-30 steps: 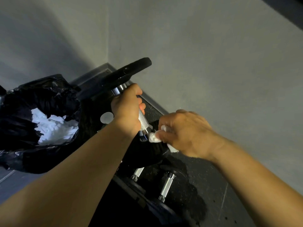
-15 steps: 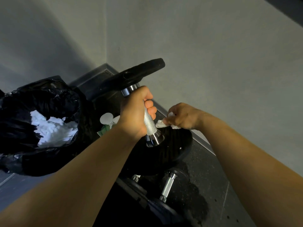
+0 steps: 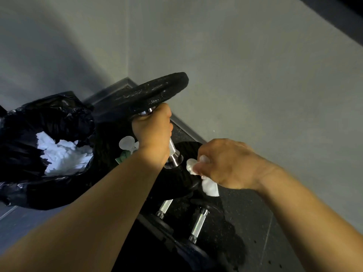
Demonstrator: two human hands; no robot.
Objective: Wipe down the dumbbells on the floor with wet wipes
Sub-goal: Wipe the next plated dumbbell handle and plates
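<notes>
My left hand (image 3: 152, 130) grips the knurled steel handle of a black dumbbell (image 3: 149, 95) that I hold upright off the floor, its upper plate above my fist and its lower plate below. My right hand (image 3: 225, 163) is closed on a crumpled white wet wipe (image 3: 209, 185) and presses it against the lower plate (image 3: 176, 185), just right of the handle's collar. Two more dumbbells (image 3: 198, 224) with shiny handles lie on the dark floor beneath.
A black rubbish bag (image 3: 39, 134) with used white wipes inside sits at the left. A wipes pack with a round white lid (image 3: 126, 143) lies behind my left forearm. Grey walls meet in a corner behind; speckled floor mat (image 3: 265, 222) at the right.
My right hand has come down and nearer along the lower plate with the wipe, from its far edge to beside the collar. The dumbbell has tilted slightly and the view has shifted a little.
</notes>
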